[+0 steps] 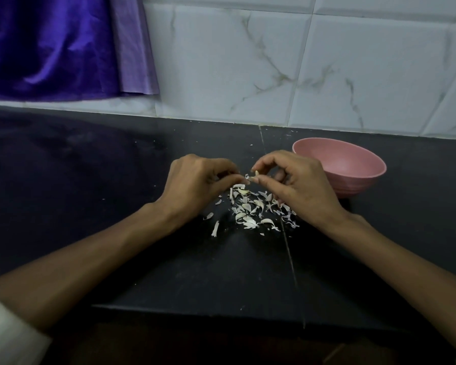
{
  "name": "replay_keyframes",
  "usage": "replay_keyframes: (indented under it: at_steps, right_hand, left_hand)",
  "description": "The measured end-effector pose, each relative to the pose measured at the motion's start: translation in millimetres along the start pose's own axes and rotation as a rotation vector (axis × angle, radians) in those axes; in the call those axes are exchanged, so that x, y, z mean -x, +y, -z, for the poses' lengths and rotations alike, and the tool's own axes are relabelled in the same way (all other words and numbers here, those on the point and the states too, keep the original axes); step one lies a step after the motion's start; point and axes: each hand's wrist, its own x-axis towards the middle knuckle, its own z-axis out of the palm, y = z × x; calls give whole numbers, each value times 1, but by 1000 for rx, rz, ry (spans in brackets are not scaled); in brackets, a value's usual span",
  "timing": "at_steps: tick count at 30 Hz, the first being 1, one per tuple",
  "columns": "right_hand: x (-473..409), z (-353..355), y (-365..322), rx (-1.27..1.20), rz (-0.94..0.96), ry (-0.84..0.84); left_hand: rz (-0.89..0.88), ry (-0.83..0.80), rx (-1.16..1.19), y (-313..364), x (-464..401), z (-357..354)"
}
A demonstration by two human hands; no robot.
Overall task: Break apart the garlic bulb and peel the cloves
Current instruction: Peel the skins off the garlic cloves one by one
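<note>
A small pale garlic clove [255, 175] is held above the black counter between both hands. My right hand [298, 185] pinches the clove with thumb and forefinger. My left hand [200, 183] pinches a bit of white skin at the clove's left end with its fingertips. Below the hands lies a scattered pile of garlic skins and cloves [250, 209]; I cannot tell peeled cloves from skins in it. A pink bowl [353, 177] stands just right of my right hand, and what shows of its inside is bare.
The black counter [90, 180] runs back to a white marbled tile wall [300, 75]. A purple cloth [50, 46] hangs at the upper left. The counter's front edge [221, 312] lies near my forearms. A seam [287, 246] crosses the counter.
</note>
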Motion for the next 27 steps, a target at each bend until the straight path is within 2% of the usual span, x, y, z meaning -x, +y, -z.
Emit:
replay_keyframes:
  at_steps: [3, 7, 13, 15, 19, 22, 25, 27]
  right_hand:
    - [0, 0, -1, 18, -41, 34]
    - [0, 1, 1, 21, -75, 26]
    - [2, 20, -7, 185, 75, -32]
    - [5, 35, -11, 260, 103, -5]
    - [8, 77, -12, 346, 47, 70]
    - [5, 103, -1, 374, -92, 109]
    - [1, 116, 11, 406, -232, 59]
    - [0, 119, 15, 420, -262, 53]
  left_hand:
    - [-48, -44, -68, 2, 1, 2]
    - [-111, 1, -107, 8, 1, 0]
    - [-153, 6, -266, 16, -3, 4]
    - [-167, 1, -236, 23, -10, 3]
    - [-202, -134, -113, 45, -34, -3]
    - [-206, -254, -166, 63, -57, -18]
    - [-294, -339, -170, 72, -79, -39]
    - [-304, -399, -195, 73, -89, -50]
